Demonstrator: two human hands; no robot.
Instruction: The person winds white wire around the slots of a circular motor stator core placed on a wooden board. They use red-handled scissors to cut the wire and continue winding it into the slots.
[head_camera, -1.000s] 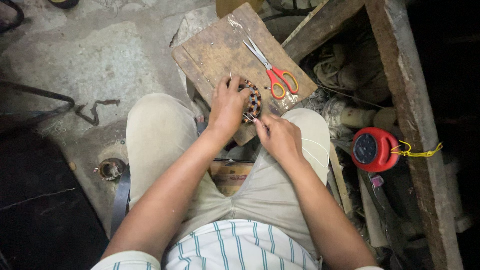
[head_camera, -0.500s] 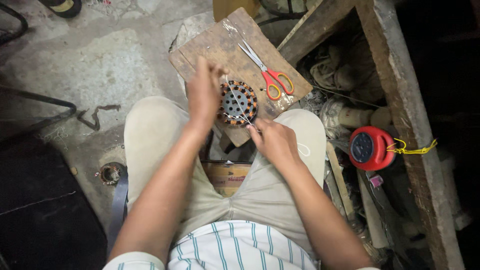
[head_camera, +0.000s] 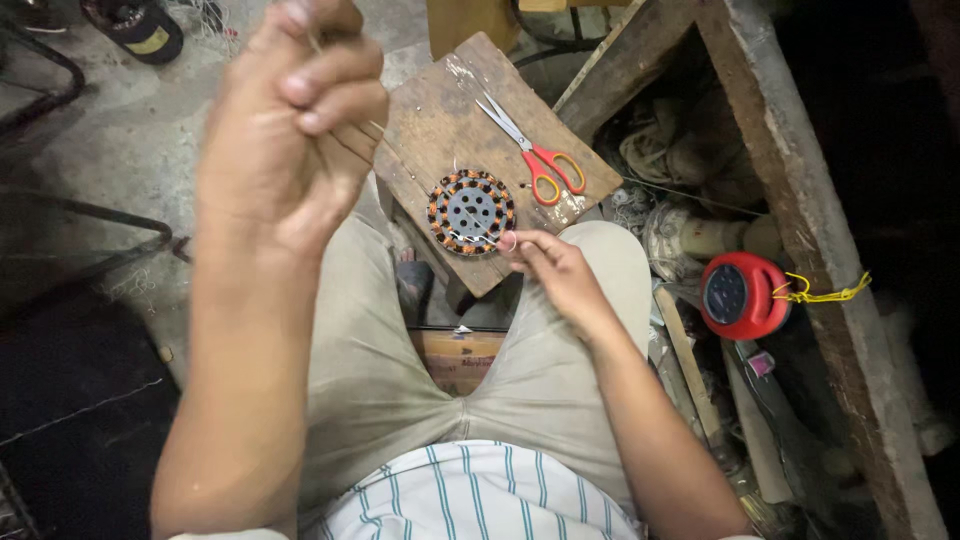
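Note:
A round motor stator with orange and dark copper windings lies on a worn wooden board across my knees. My left hand is raised close to the camera, fingers closed on a thin wire that runs down toward the stator. My right hand rests at the stator's lower right edge, fingertips pinching the wire there. Red-handled scissors lie on the board to the right of the stator.
A red round tape-like case with a yellow cord sits to the right among clutter. A wooden beam runs down the right side. A dark can stands top left on the concrete floor. A metal frame lies at left.
My left hand has lifted off the stator and risen up toward the camera, drawing the wire out. My right hand stays by the stator's edge.

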